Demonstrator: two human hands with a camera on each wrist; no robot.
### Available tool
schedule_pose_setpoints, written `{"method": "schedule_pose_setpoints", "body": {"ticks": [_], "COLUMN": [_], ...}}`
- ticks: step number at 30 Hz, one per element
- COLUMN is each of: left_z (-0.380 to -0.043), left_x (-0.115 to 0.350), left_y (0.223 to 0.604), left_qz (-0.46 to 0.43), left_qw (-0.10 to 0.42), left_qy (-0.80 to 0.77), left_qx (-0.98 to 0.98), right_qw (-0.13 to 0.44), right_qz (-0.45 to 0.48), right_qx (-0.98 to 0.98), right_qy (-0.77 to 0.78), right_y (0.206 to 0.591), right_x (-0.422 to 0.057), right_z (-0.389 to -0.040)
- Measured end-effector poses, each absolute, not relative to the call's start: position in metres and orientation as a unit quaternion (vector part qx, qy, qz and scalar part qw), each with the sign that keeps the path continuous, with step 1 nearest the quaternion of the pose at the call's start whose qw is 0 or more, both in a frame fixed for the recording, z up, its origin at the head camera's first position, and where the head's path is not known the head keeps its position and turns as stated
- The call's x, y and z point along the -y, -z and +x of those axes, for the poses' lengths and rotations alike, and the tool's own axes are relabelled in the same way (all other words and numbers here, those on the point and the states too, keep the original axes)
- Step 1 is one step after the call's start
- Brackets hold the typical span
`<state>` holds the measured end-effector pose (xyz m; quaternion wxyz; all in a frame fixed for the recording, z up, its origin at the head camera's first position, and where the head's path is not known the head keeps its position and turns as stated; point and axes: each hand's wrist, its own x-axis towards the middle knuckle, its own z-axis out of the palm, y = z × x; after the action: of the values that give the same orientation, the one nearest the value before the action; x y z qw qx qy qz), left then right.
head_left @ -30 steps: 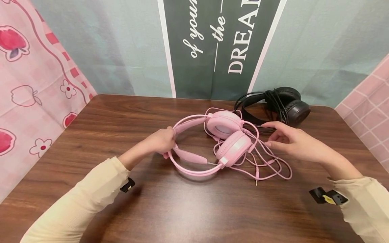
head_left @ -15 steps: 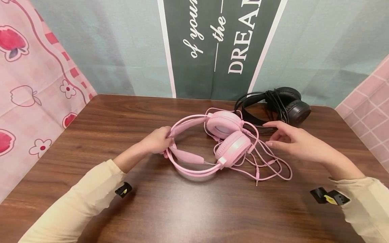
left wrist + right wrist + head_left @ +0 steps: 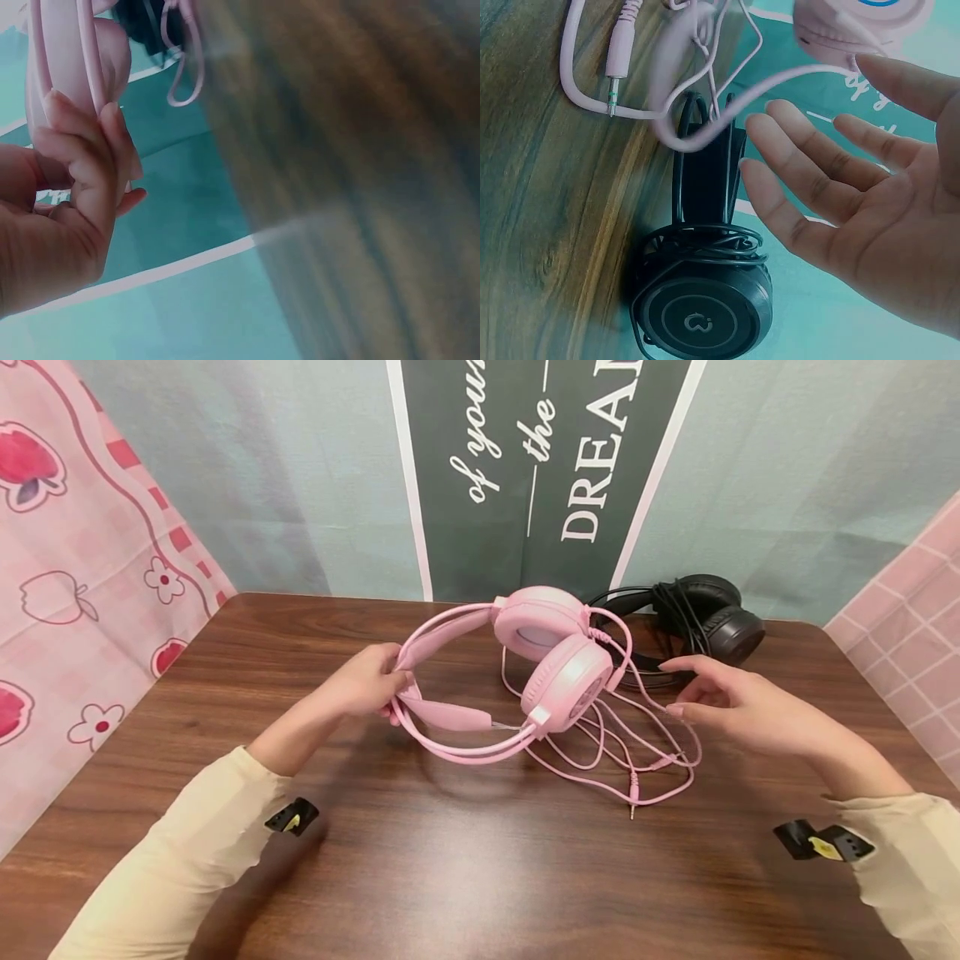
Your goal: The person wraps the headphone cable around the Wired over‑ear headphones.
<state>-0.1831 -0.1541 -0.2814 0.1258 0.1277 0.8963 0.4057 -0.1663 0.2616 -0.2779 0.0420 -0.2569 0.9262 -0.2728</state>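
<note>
- Left hand [image 3: 363,681] pinched the padded headband of the pink headphones [image 3: 566,685] at their nine o'clock, thumb and fingers closed round it; twelve was the far edge of the counter [image 3: 480,877].
- Right hand [image 3: 738,706] hung at their three o'clock, fingers loosely spread, holding nothing.
- Those headphones were near the middle of the counter, tipped with the ear cups to the right, and judging by the separate shadow beneath, seemed lifted off it.
- Pink cable [image 3: 568,60] trailed to four o'clock, ending in a bare plug [image 3: 619,51]; black headphones [image 3: 705,315] lay at two o'clock.
- To my eye, the one-sided grip was the weak point: heavy cups could swing or twist the band loose.
- Loose loops could snag the right fingers or catch on the black headphones behind.
- I couldn't trace every loop, nor tell whether the right fingertips touched the cable, part of which blurred in the right wrist view.
- Some left fingers hid behind the band, and the left wrist view cut off the cups.
</note>
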Motion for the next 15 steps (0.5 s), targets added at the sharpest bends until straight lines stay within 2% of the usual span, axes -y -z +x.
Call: {"method": "schedule_pose_setpoints", "body": {"ticks": [6, 15], "left_z": [-0.180, -0.175], "left_x": [0.158, 0.168], "left_y": [0.268, 0.268], "left_qz": [0.120, 0.113], "left_qw": [0.100, 0.079], "left_qy": [-0.412, -0.383], "left_qx": [-0.898, -0.913], "right_qw": [0.037, 0.020], "right_qz": [-0.262, -0.267], "right_qx": [-0.918, -0.917], "right_qy": [0.296, 0.297], "right_y": [0.281, 0.288], "right_x": [-0.265, -0.268], "right_z": [-0.170, -0.176]}}
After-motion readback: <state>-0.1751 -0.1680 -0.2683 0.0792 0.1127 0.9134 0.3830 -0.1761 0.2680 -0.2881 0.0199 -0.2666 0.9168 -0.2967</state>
